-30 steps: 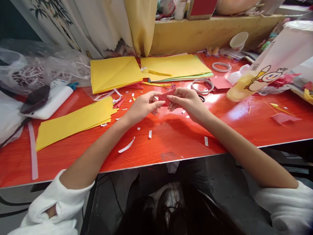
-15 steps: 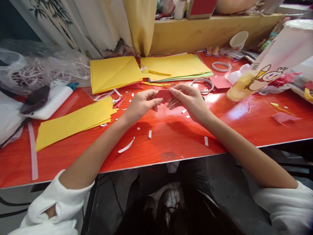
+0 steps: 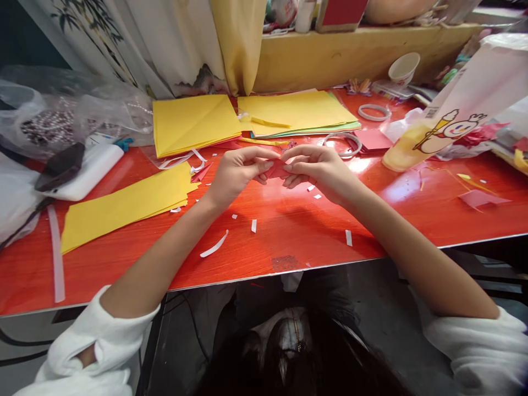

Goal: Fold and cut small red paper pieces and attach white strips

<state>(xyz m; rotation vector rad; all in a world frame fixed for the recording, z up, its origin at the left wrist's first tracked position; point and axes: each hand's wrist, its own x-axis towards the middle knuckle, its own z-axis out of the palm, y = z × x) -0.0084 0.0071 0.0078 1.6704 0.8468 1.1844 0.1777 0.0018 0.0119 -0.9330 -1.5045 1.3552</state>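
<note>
Between my two hands is a small piece of red paper (image 3: 275,169), raised over the red table (image 3: 297,231). My left hand (image 3: 243,171) pinches its left side between thumb and fingers. On the opposite side, my right hand (image 3: 315,168) grips it the same way, with both index fingertips close together at the top edge. Fingers cover much of the paper, so its folds are hard to make out. Scraps of white paper (image 3: 253,225) lie on the tabletop below my hands.
Yellow paper stacks (image 3: 193,124) lie behind and a cut yellow stack (image 3: 127,203) at left. A tall drink cup (image 3: 445,115) stands at right, near red paper squares (image 3: 373,141) and tape rolls (image 3: 374,113). A white device (image 3: 88,171) sits beside plastic bags (image 3: 82,110).
Both hands have shifted their fingers on the red paper. My right hand's fingers have come down from its upper corner, and the index fingertips now nearly meet along the top.
</note>
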